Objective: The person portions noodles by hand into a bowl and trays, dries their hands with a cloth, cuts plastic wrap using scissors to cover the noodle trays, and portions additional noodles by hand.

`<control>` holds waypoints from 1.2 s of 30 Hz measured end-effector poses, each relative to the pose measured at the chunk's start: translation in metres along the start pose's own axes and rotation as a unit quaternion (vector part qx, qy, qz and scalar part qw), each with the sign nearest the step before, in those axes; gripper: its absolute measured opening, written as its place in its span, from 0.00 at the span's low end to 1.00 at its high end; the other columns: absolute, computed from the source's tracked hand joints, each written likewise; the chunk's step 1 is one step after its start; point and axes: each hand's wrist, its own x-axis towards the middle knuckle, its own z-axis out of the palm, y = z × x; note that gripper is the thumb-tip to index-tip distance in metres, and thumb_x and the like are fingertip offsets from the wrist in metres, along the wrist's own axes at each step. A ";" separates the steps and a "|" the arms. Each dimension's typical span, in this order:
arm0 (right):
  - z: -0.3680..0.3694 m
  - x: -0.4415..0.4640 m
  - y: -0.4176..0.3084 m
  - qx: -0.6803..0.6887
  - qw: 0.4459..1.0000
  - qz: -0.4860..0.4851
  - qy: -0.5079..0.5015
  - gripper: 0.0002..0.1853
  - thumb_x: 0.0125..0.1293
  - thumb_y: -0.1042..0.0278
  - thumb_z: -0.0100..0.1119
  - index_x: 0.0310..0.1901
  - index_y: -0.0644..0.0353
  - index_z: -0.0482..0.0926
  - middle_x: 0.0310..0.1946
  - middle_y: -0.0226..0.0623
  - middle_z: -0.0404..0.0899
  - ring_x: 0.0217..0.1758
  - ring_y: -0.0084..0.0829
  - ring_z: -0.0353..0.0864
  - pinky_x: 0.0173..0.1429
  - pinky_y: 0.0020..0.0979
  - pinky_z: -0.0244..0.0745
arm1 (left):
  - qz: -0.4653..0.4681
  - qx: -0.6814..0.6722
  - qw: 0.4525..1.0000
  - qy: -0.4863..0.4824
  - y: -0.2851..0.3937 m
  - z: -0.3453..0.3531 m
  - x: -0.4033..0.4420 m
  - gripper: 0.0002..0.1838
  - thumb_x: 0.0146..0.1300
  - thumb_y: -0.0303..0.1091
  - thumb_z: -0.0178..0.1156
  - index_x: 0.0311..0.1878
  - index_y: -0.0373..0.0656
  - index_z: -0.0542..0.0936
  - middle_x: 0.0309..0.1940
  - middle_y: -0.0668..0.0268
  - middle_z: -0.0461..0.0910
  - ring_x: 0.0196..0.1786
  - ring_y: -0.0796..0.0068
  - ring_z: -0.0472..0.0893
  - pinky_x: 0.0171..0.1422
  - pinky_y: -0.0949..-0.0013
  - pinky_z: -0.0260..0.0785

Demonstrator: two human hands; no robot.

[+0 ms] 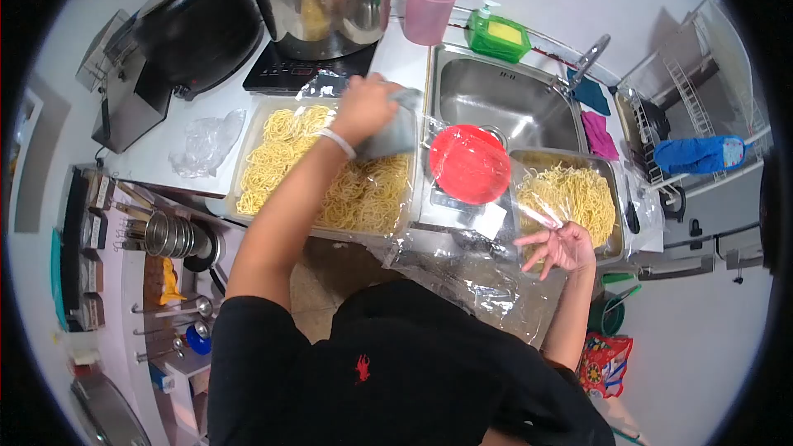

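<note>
My left hand (368,109) is closed over the back of a tray of yellow noodles (281,157), on a blurred grey cloth-like piece (392,134). My right hand (562,249) pinches clear plastic film (541,213) between thumb and finger, its other fingers spread. The film stretches between the hands, over a red round plate or lid (469,163), and hangs down at the counter's front edge. Close to my right hand, a metal tray (618,198) holds more noodles. A small white paper piece (491,220) lies below the red plate.
Behind the noodles stand a steel pot (322,12) on a black induction cooker (289,74), a black cooker (198,29) and a pink cup (428,10). The sink (512,99) has a green soap holder (499,40) behind it. Crumpled plastic (206,144) lies left.
</note>
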 end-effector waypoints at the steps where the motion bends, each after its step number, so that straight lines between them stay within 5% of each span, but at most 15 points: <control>1: 0.000 -0.003 0.004 -0.002 1.000 0.001 0.007 0.38 0.59 0.57 0.41 0.69 0.68 0.51 0.61 0.80 0.55 0.51 0.77 0.71 0.34 0.57 0.82 | -0.022 0.003 1.000 0.007 -0.018 -0.004 0.001 0.18 0.57 0.40 0.56 0.52 0.54 0.81 0.49 0.58 0.76 0.50 0.49 0.73 0.57 0.52 0.68; 9: -0.010 -0.009 0.010 0.030 0.998 -0.047 0.020 0.39 0.60 0.60 0.40 0.73 0.61 0.44 0.61 0.79 0.56 0.47 0.78 0.72 0.31 0.60 0.81 | -0.183 0.193 0.962 0.067 -0.125 -0.050 -0.028 0.21 0.57 0.43 0.57 0.52 0.46 0.80 0.47 0.54 0.79 0.50 0.57 0.77 0.55 0.56 0.69; 12: -0.019 -0.027 0.000 0.013 0.998 -0.059 0.027 0.38 0.58 0.62 0.39 0.72 0.61 0.46 0.62 0.78 0.55 0.48 0.79 0.71 0.32 0.60 0.81 | -0.288 -0.265 0.918 0.066 -0.197 -0.074 -0.034 0.21 0.62 0.43 0.56 0.54 0.40 0.78 0.49 0.55 0.80 0.50 0.65 0.79 0.55 0.63 0.71; 15: -0.015 -0.033 -0.003 0.003 0.997 -0.056 0.044 0.37 0.57 0.63 0.37 0.72 0.61 0.49 0.61 0.79 0.55 0.48 0.79 0.71 0.32 0.60 0.81 | -0.253 -0.723 0.642 0.046 -0.146 -0.121 -0.081 0.21 0.68 0.41 0.53 0.55 0.34 0.76 0.50 0.58 0.80 0.47 0.69 0.80 0.56 0.70 0.72; 17: -0.020 -0.035 -0.006 0.002 0.996 -0.057 0.075 0.37 0.58 0.62 0.36 0.72 0.61 0.49 0.61 0.79 0.55 0.47 0.80 0.71 0.31 0.59 0.81 | -0.258 -0.726 0.635 0.057 -0.129 -0.123 -0.102 0.19 0.68 0.35 0.52 0.55 0.32 0.74 0.49 0.59 0.80 0.48 0.69 0.81 0.58 0.68 0.72; 18: -0.006 -0.030 -0.009 -0.043 0.992 -0.059 0.101 0.41 0.56 0.60 0.39 0.71 0.67 0.45 0.58 0.73 0.63 0.43 0.70 0.77 0.30 0.52 0.84 | -0.259 -0.728 0.632 0.063 -0.126 -0.123 -0.107 0.18 0.68 0.32 0.52 0.56 0.30 0.74 0.48 0.59 0.80 0.48 0.68 0.81 0.59 0.67 0.72; 21: -0.002 -0.021 -0.015 -0.104 0.981 -0.063 0.153 0.38 0.58 0.58 0.39 0.70 0.70 0.49 0.57 0.70 0.66 0.41 0.59 0.82 0.30 0.47 0.85 | -0.289 -0.743 0.603 -0.039 -0.144 -0.094 -0.094 0.18 0.67 0.33 0.54 0.56 0.31 0.74 0.47 0.60 0.81 0.46 0.70 0.82 0.53 0.69 0.76; 22: 0.002 -0.017 -0.014 -0.095 0.976 -0.091 0.172 0.32 0.63 0.60 0.40 0.65 0.72 0.58 0.51 0.64 0.73 0.38 0.47 0.85 0.30 0.40 0.86 | -0.309 -0.736 0.602 -0.031 -0.104 -0.105 -0.090 0.17 0.67 0.33 0.55 0.55 0.34 0.75 0.44 0.62 0.81 0.41 0.71 0.82 0.48 0.73 0.77; 25: 0.003 -0.010 -0.019 -0.182 0.935 -0.121 0.279 0.24 0.66 0.64 0.44 0.60 0.72 0.66 0.44 0.57 0.79 0.35 0.41 0.86 0.30 0.37 0.86 | -0.296 -0.640 0.695 -0.138 -0.068 -0.112 -0.071 0.16 0.67 0.34 0.55 0.54 0.37 0.76 0.41 0.64 0.81 0.38 0.73 0.80 0.45 0.75 0.76; 26: 0.007 -0.010 -0.018 -0.190 0.922 -0.149 0.301 0.16 0.68 0.67 0.46 0.51 0.70 0.73 0.35 0.48 0.81 0.32 0.38 0.86 0.29 0.33 0.86 | -0.304 -0.651 0.675 -0.167 -0.086 -0.098 -0.065 0.16 0.67 0.39 0.56 0.52 0.38 0.77 0.39 0.67 0.81 0.35 0.77 0.79 0.43 0.76 0.75; 29: -0.009 -0.008 -0.017 -0.235 0.885 -0.183 0.358 0.12 0.69 0.66 0.47 0.44 0.67 0.75 0.31 0.41 0.80 0.27 0.31 0.84 0.26 0.28 0.83 | -0.252 -0.550 0.775 -0.184 -0.103 -0.086 -0.056 0.18 0.66 0.42 0.56 0.50 0.38 0.78 0.41 0.69 0.80 0.39 0.82 0.77 0.47 0.74 0.73; 35: 0.008 0.012 -0.031 -0.309 0.812 -0.212 0.448 0.11 0.71 0.62 0.49 0.40 0.61 0.76 0.16 0.23 0.70 0.11 0.16 0.66 0.13 0.17 0.60 | -0.242 -0.507 0.823 -0.080 -0.103 -0.145 -0.079 0.15 0.62 0.42 0.59 0.38 0.38 0.81 0.32 0.68 0.81 0.33 0.81 0.78 0.40 0.75 0.71; 36: 0.007 0.023 -0.036 -0.344 0.797 -0.230 0.440 0.11 0.71 0.62 0.49 0.38 0.59 0.77 0.13 0.20 0.64 0.09 0.14 0.59 0.13 0.18 0.50 | -0.252 -0.506 0.822 -0.069 -0.113 -0.157 -0.086 0.15 0.62 0.42 0.59 0.38 0.38 0.81 0.32 0.68 0.81 0.33 0.81 0.78 0.39 0.75 0.71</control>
